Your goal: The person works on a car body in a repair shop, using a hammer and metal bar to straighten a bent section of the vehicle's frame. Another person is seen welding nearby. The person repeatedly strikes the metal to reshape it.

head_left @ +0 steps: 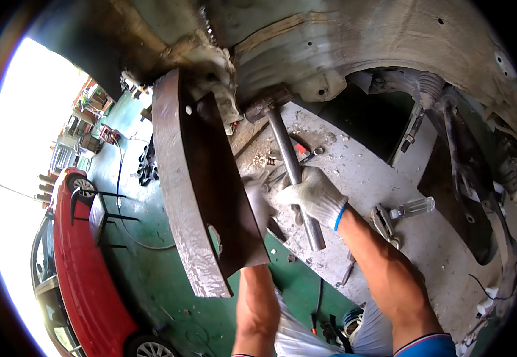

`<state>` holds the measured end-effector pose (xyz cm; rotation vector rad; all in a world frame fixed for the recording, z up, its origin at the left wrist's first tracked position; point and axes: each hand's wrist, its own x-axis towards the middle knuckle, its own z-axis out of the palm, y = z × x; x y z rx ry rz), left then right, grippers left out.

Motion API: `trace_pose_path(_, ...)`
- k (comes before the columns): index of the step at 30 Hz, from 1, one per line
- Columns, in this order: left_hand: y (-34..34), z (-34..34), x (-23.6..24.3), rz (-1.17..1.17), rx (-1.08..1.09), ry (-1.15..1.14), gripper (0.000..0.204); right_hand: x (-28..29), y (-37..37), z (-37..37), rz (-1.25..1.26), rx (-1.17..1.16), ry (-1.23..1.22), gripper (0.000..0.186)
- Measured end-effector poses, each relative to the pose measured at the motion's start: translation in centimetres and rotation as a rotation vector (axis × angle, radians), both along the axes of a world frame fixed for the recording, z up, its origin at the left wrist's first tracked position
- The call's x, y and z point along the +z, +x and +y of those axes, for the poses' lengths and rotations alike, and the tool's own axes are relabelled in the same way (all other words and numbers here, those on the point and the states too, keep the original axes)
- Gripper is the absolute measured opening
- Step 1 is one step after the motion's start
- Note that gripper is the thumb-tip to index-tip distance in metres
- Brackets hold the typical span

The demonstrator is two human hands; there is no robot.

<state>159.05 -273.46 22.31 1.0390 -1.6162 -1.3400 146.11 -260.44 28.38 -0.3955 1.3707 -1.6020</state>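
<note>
In a white knit glove with a blue cuff, my right hand (315, 196) is closed around the metal handle of a hammer (286, 146). The hammer head is at the top, close to the ragged lower edge of the car body panel (294, 53). A curved, rusty brown metal piece (178, 190) runs down from that panel, with a scraped pale outer face and a hollow dark side. My left hand (258, 202), also gloved, is at the right edge of this piece. It is blurred and partly covered by the metal, so its fingers do not show.
Below the hammer, a pale board (353, 178) bears debris, a wrench (312, 154), locking pliers (384, 226) and a screwdriver with a clear handle (414, 207). A red car (89, 268) and a dark-legged stand (96, 217) are at left. A suspension arm (458, 160) hangs at right.
</note>
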Motion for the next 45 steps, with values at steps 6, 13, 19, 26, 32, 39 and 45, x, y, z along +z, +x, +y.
trace_pose_path(6,-1.4,2.1,5.5,-0.019,-0.115,0.316,0.009,2.1,-1.1,2.0,-0.077,-0.092,-0.019,0.01)
trace_pose_path(13,-2.0,3.1,4.9,0.107,-0.199,0.428,0.008,0.6,0.3,0.4,-0.104,-0.039,-0.057,0.009)
trace_pose_path(19,-1.7,2.4,4.9,0.043,-0.222,0.437,0.012,-0.3,1.0,-0.7,-0.016,0.034,-0.026,0.012)
trace_pose_path(26,2.7,0.4,3.9,0.383,0.04,0.543,0.009,-0.2,0.5,-0.3,-0.008,0.052,0.016,0.012)
trace_pose_path(32,-0.3,2.5,6.6,0.138,0.002,0.386,0.008,0.7,1.4,-1.1,0.004,0.034,-0.024,0.011)
trace_pose_path(39,-1.6,2.1,3.9,0.018,-0.099,0.309,0.008,0.8,-2.3,1.6,-0.027,-0.139,-0.115,0.013)
trace_pose_path(45,-2.3,2.7,4.5,0.028,-0.191,0.34,0.013,1.3,0.3,-0.2,-0.051,-0.039,-0.013,0.008)
